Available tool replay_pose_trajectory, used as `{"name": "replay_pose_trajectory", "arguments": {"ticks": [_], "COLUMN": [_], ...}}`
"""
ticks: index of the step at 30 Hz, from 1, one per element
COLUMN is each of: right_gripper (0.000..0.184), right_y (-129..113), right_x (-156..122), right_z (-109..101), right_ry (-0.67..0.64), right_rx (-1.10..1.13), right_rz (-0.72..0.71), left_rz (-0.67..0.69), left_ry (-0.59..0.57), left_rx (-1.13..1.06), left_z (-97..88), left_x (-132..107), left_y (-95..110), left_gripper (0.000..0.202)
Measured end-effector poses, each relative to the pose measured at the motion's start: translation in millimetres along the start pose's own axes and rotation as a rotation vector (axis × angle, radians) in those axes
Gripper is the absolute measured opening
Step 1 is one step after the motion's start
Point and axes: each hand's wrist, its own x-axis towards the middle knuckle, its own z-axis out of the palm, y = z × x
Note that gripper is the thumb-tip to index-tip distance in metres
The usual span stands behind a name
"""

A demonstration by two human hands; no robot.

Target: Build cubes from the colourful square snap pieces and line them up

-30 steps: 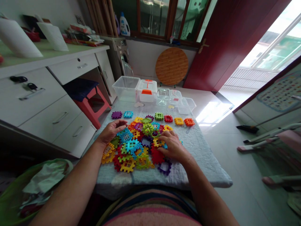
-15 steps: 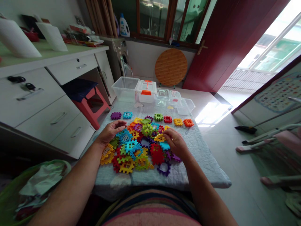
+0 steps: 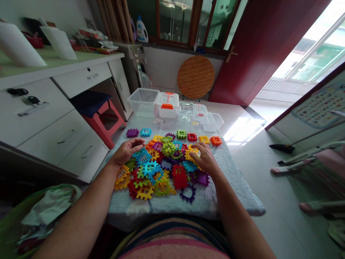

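Two hands spread over a heap of plastic tiles (image 3: 159, 169) on a quilted cloth (image 3: 223, 169): left hand (image 3: 125, 151) open at 9 o'clock, right hand (image 3: 205, 160) resting on a yellow tile (image 3: 192, 154); clear boxes (image 3: 143, 101) stand at 12 o'clock.

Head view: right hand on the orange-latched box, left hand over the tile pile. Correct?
No: the head view shows the right hand on a yellow tile in the tile pile, not on the box. The left hand over the pile is right.
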Motion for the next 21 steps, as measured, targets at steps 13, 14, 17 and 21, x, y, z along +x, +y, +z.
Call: {"name": "replay_pose_trajectory", "arguments": {"ticks": [13, 14, 17, 21], "right_gripper": [0.054, 0.054, 0.053, 0.056], "right_y": [-2.2, -4.2, -9.6, -12.2], "right_x": [-0.9, 0.5, 3.8, 4.3], "right_z": [-4.8, -4.2, -2.9, -5.2], "right_ry": [-0.151, -0.155, -0.178, -0.215], "right_rx": [-0.035, -0.045, -0.094, -0.137], "right_rz": [-0.091, -0.092, -0.081, -0.070], "left_rz": [-0.006, -0.008, -0.014, -0.019], "left_ry": [0.002, 0.004, 0.007, 0.003], "left_rx": [0.007, 0.004, -0.011, -0.013], "left_z": [0.2, 0.3, 0.7, 0.7], "left_x": [0.3, 0.2, -0.1, -0.4], "left_y": [-1.2, -1.1, -0.4, 0.3], "left_gripper": [0.055, 0.055, 0.053, 0.051]}}
